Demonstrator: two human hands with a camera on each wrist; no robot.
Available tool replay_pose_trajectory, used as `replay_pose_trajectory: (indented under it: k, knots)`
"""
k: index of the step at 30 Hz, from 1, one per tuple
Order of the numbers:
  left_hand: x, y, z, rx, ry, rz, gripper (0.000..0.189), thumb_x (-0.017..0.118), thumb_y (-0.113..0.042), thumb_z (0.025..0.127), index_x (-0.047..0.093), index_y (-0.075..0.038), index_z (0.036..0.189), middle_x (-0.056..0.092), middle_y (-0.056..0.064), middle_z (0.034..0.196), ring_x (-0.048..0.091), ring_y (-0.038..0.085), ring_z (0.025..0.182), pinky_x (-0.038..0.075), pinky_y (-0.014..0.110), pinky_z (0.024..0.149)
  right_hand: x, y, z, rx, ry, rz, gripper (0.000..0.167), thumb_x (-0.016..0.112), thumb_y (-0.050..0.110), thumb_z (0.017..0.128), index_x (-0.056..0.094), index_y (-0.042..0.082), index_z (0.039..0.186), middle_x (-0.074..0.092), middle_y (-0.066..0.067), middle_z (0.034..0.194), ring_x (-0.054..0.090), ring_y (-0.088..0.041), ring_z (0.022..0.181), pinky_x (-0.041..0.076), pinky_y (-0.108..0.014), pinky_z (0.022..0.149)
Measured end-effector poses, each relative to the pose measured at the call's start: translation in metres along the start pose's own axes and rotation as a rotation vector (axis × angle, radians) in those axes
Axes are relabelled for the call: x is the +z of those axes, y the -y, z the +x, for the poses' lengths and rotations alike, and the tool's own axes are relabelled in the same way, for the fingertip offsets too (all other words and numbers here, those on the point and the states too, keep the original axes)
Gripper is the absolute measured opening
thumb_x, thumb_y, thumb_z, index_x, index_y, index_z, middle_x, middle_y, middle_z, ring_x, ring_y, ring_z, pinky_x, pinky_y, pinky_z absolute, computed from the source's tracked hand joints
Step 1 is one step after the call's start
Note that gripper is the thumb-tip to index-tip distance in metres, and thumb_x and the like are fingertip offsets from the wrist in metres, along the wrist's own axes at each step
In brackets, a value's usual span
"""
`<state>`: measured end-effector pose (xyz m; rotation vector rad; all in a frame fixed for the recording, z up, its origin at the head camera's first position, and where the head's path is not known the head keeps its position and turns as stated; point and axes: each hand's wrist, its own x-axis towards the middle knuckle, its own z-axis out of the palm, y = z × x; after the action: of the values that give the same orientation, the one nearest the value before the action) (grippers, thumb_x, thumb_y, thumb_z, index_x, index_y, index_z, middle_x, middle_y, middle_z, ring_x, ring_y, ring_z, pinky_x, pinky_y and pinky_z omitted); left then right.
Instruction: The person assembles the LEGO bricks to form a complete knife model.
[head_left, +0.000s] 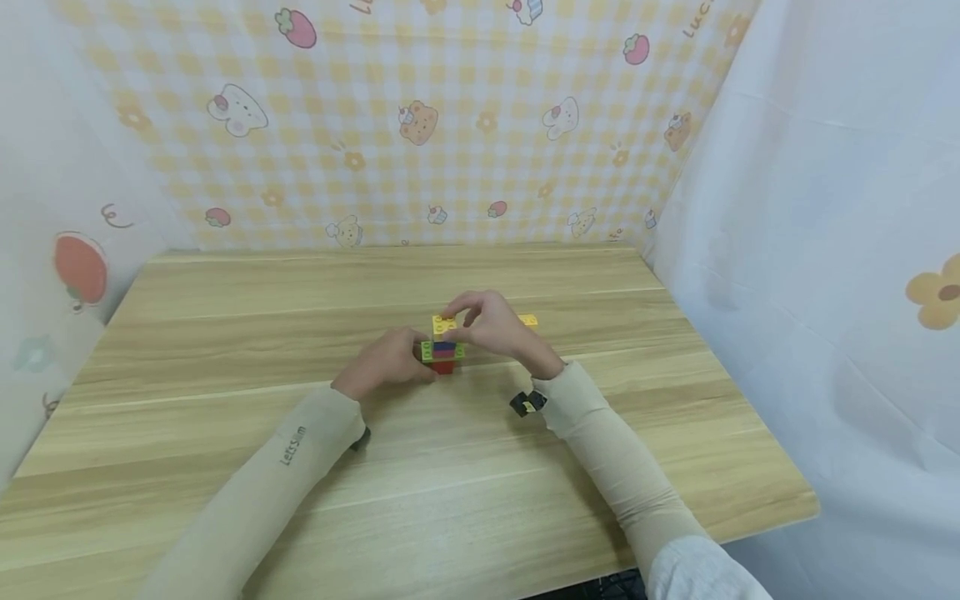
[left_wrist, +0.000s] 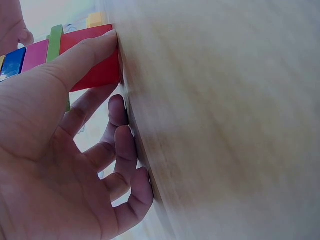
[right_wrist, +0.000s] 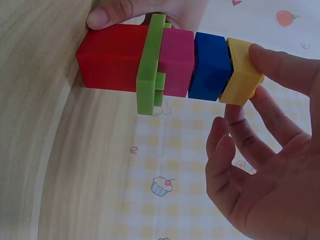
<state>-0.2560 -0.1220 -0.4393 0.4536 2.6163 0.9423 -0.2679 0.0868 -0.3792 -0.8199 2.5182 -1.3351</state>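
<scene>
A tower of toy building blocks stands upright on the table. From the bottom it has a red block [right_wrist: 112, 57], a wider flat green plate [right_wrist: 150, 75], a pink block [right_wrist: 177, 62], a blue block [right_wrist: 210, 65] and a yellow block [right_wrist: 242, 70]. My left hand [head_left: 390, 358] grips the red block at the base, its thumb along the near side. At the top, my right hand [head_left: 487, 325] pinches the yellow block between thumb and fingers. A thin dark seam shows between the yellow and blue blocks, so I cannot tell whether they are fully pressed together.
Another yellow piece [head_left: 529, 320] lies on the wooden table [head_left: 225, 467], just behind my right wrist. A patterned cloth [head_left: 480, 183] hangs along the table's back edge, and a white curtain [head_left: 825, 250] hangs on the right.
</scene>
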Motion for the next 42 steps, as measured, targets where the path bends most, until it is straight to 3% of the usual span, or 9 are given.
replay_pose_trajectory:
  k: [12, 21, 29, 34, 42]
  knots:
    - [0.0, 0.0, 0.0, -0.002, 0.003, 0.0, 0.044, 0.085, -0.024, 0.077, 0.069, -0.009, 0.116, 0.071, 0.002, 0.102, 0.064, 0.02, 0.093, 0.05, 0.046, 0.09, 0.0, -0.004, 0.001, 0.069, 0.004, 0.028, 0.027, 0.083, 0.018, 0.081, 0.076, 0.015, 0.106, 0.067, 0.003, 0.119, 0.064, -0.022, 0.089, 0.054, -0.035, 0.066]
    - [-0.002, -0.001, -0.002, 0.015, 0.002, -0.013, 0.043, 0.085, -0.022, 0.078, 0.069, -0.008, 0.115, 0.071, 0.003, 0.101, 0.064, 0.02, 0.091, 0.05, 0.046, 0.089, -0.002, -0.003, 0.003, 0.058, 0.029, 0.018, 0.028, 0.083, 0.017, 0.081, 0.075, 0.014, 0.108, 0.067, 0.001, 0.121, 0.067, -0.021, 0.083, 0.054, -0.033, 0.061]
    - [-0.002, 0.0, 0.0, 0.009, 0.002, -0.002, 0.044, 0.085, -0.023, 0.077, 0.069, -0.008, 0.116, 0.071, 0.003, 0.102, 0.064, 0.021, 0.093, 0.049, 0.046, 0.09, -0.006, -0.009, 0.005, 0.067, 0.096, 0.051, 0.033, 0.083, 0.02, 0.082, 0.073, 0.013, 0.113, 0.066, -0.001, 0.124, 0.069, -0.022, 0.087, 0.056, -0.047, 0.076]
    - [0.0, 0.0, 0.001, -0.015, -0.004, -0.004, 0.047, 0.086, -0.026, 0.078, 0.068, -0.011, 0.119, 0.07, 0.003, 0.107, 0.063, 0.022, 0.1, 0.047, 0.048, 0.094, -0.016, -0.017, 0.002, 0.02, 0.112, 0.041, 0.044, 0.08, 0.02, 0.083, 0.068, 0.013, 0.125, 0.066, -0.003, 0.124, 0.066, -0.023, 0.097, 0.055, -0.04, 0.08]
    - [0.002, 0.0, 0.002, -0.03, -0.003, 0.017, 0.051, 0.085, -0.03, 0.078, 0.068, -0.012, 0.123, 0.071, 0.002, 0.105, 0.063, 0.02, 0.096, 0.049, 0.043, 0.088, -0.047, -0.037, -0.012, 0.045, 0.038, 0.064, 0.041, 0.076, 0.012, 0.087, 0.066, 0.01, 0.127, 0.062, -0.021, 0.127, 0.065, -0.028, 0.098, 0.055, -0.047, 0.08]
